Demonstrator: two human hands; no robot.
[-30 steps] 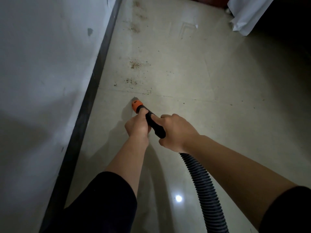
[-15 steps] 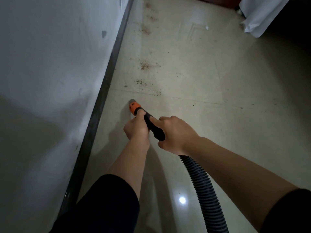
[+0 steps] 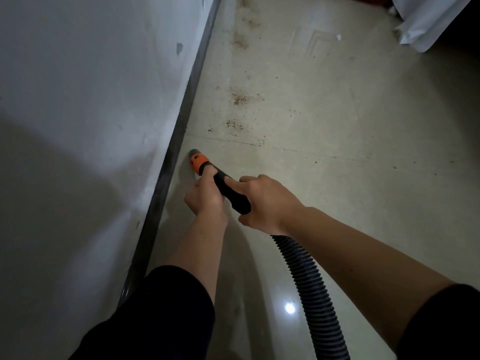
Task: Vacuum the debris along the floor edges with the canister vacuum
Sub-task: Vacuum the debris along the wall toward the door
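A pale wall [image 3: 78, 126] fills the left; a glossy beige floor [image 3: 350, 157] fills the right; a dark baseboard [image 3: 183, 120] runs between them from the bottom left up to the top edge. A white cloth [image 3: 428, 19] hangs into the top right corner. Both arms reach forward out of dark sleeves [image 3: 161, 307]. A black ribbed hose [image 3: 311, 294] rises from the bottom edge to the right hand [image 3: 270, 203], which is curled round the rear of the black handle [image 3: 230, 189], forefinger laid along its top; the left hand [image 3: 205, 200] grips the handle further forward, just behind the orange nozzle [image 3: 198, 162]. The nozzle tip points down at the floor just beside the baseboard; whether it touches the tile I cannot tell. Brown debris [image 3: 240, 97] lies in scattered patches beyond the nozzle, near the baseboard, apart from the tip; more specks trail across a tile joint. A small white glint [image 3: 290, 308] shines on the floor by the hose.
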